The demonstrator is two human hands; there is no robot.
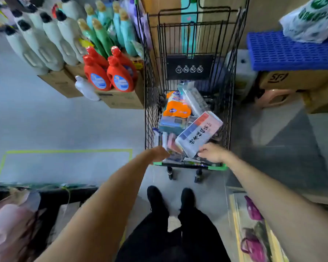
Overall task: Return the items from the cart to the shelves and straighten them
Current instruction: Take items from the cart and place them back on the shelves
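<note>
A black wire cart (150, 114) with a green handle stands straight ahead, holding several packaged items. On top lies a clear pack with red, blue and white panels and black lettering (199, 134). My right hand (212, 153) grips its near corner. An orange cloth pack (176, 108) and a clear plastic pack (193, 99) lie deeper in the cart. My left hand (159, 153) reaches into the cart's near left corner beside a pinkish pack (173, 148); its fingers are hidden, so whether it holds anything is unclear.
Left of the cart, cardboard boxes (121, 99) carry red detergent jugs (119, 76), white bottles (51, 48) and green and teal bottles. A blue crate (284, 52) with a plastic bag on it sits on boxes at right. Yellow tape marks the grey floor at left.
</note>
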